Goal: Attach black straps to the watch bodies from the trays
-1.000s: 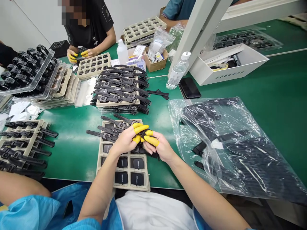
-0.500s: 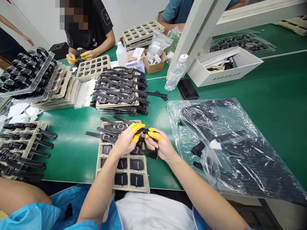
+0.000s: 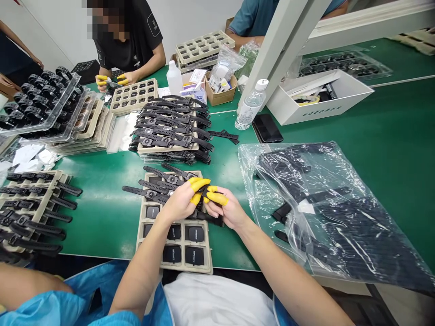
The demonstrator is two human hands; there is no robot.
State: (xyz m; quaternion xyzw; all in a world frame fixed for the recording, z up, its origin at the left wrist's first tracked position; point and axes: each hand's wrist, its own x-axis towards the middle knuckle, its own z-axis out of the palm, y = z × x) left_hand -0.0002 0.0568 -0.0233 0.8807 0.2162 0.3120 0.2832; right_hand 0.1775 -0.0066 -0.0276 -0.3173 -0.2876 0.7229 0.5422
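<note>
My left hand (image 3: 185,199), with yellow finger covers, pinches a small black watch part (image 3: 205,190) above a beige tray. My right hand (image 3: 224,206), also in yellow finger covers, grips the same part from the right, and the fingertips nearly meet. Fingers hide most of the part. Below them, the beige tray (image 3: 139,242) holds black watches with straps (image 3: 151,195) in its upper rows and square black watch pieces (image 3: 195,256) in its lower compartments.
Stacked trays of strapped watches (image 3: 170,127) stand beyond my hands, another watch tray (image 3: 45,203) at left. A clear plastic bag of black straps (image 3: 353,226) lies at right. A water bottle (image 3: 251,105), phone (image 3: 267,127) and white box (image 3: 322,106) are behind. A co-worker (image 3: 132,50) sits opposite.
My fingers have closed in more around the black part, which now shows less between them. The co-worker's hands opposite have shifted slightly, and the whole view has moved a little.
</note>
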